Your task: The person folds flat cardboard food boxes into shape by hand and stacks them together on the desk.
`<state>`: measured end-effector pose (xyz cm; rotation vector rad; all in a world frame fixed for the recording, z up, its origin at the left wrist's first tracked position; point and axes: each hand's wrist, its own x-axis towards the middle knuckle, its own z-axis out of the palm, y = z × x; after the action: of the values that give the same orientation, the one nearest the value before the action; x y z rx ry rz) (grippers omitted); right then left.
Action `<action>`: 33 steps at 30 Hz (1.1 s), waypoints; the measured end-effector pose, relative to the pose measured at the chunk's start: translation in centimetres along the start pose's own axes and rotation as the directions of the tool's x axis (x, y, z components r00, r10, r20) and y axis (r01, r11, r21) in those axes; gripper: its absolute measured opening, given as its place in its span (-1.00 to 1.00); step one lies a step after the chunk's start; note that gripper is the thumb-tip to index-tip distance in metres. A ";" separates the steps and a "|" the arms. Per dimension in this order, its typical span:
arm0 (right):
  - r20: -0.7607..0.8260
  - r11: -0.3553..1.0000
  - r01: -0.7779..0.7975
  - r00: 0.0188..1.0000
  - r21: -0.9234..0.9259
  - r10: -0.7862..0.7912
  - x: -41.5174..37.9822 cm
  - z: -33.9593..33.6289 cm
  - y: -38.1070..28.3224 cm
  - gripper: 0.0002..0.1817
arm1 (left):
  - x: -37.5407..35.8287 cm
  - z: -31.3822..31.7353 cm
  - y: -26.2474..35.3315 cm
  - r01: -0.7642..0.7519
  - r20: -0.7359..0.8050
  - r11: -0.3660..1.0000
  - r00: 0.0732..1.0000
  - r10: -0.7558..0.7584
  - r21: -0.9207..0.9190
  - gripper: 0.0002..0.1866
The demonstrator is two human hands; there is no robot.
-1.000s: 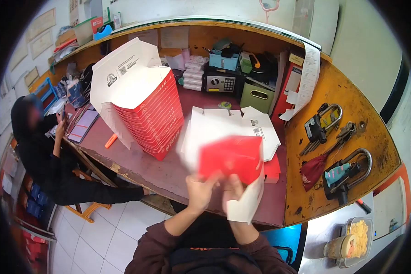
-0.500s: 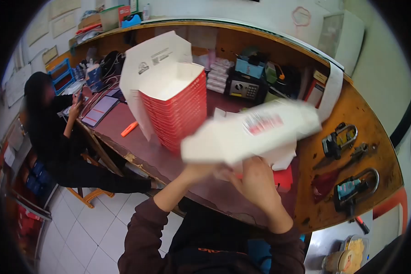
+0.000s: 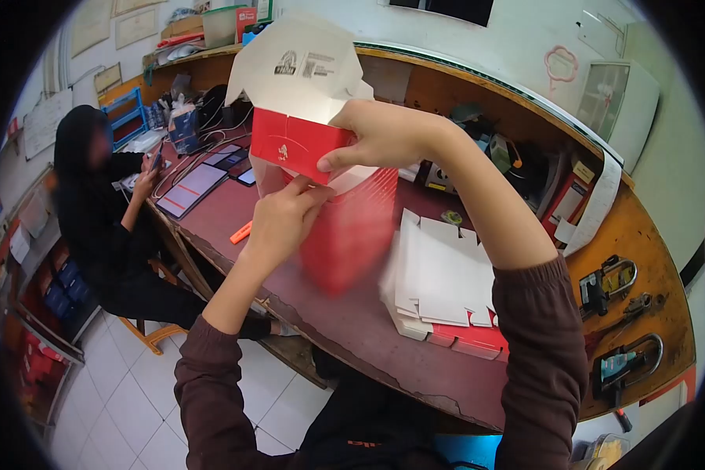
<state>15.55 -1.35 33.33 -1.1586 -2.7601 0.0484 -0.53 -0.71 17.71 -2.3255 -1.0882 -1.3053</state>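
A red cardboard food box (image 3: 298, 149) with an open white lid flap is raised over a tall stack of nested red boxes (image 3: 352, 235). My right hand (image 3: 384, 141) grips its right side, thumb on the red outer wall and the other fingers mostly hidden behind or inside. Pinching at the lower edge of the same box is my left hand (image 3: 286, 223), its fingertips partly hidden. The stack below is blurred. To its right lies a pile of flat white carton blanks (image 3: 446, 270) with red undersides.
A person in black (image 3: 110, 204) sits at the left with a phone. Tablets (image 3: 196, 188) and an orange cutter (image 3: 241, 232) lie on the table. Padlocks (image 3: 627, 364) sit on the wooden ledge at right; a shelf (image 3: 525, 110) runs behind.
My hands have moved up and left from the table's middle to above the stack. The white carton with red print they held now appears as a formed red box. The camera view has shifted.
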 end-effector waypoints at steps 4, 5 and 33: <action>0.106 1.000 -0.030 0.994 -0.002 0.030 2.8 0.9 1.3 -0.58 | 0.0 0.5 -0.7 -0.034 -0.041 0.999 0.999 0.033 -0.005 -0.84; 0.117 0.994 -0.084 0.989 -0.077 0.092 3.0 1.0 1.5 -0.57 | 0.0 0.6 -0.8 -0.032 -0.055 0.999 0.998 0.032 -0.013 -0.85; 0.334 0.939 -0.072 0.923 -0.335 0.190 4.2 3.4 1.5 -0.58 | 0.6 1.4 0.5 0.068 -0.004 0.966 0.997 -0.071 -0.250 -0.91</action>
<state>13.19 2.79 30.34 -1.5601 -3.0872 -0.1955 0.86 0.03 17.45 -2.4706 -1.0648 -1.5634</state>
